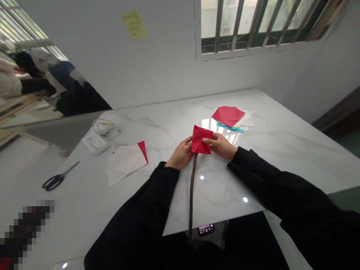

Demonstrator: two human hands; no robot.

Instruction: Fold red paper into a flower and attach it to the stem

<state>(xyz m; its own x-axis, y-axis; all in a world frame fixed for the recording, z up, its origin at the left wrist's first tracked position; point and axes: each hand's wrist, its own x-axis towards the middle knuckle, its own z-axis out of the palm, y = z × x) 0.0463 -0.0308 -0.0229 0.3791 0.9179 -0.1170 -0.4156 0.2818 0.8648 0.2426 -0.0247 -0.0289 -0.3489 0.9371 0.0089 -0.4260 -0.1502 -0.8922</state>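
Note:
A folded red paper (198, 138) is held up over the marble-patterned table (157, 202), with creases and flaps showing on its near side. My left hand (181, 153) is closed on its left edge, fingers partly behind it. My right hand (222, 144) pinches the right side, the thumb lying across the front near the middle. Below the paper a long thin dark brown strip (192, 187) runs down past the table's front edge; whether it is a stick or a cord, and whether it touches the paper, I cannot tell.
Red, white and blue papers (228, 116) lie at the back right. A white sheet (126, 161) over red paper lies left, near black-handled scissors (57, 180) and a white power strip (95, 142) with cable. A phone-like screen (206, 229) shows below the edge. Behind is a wall (168, 56).

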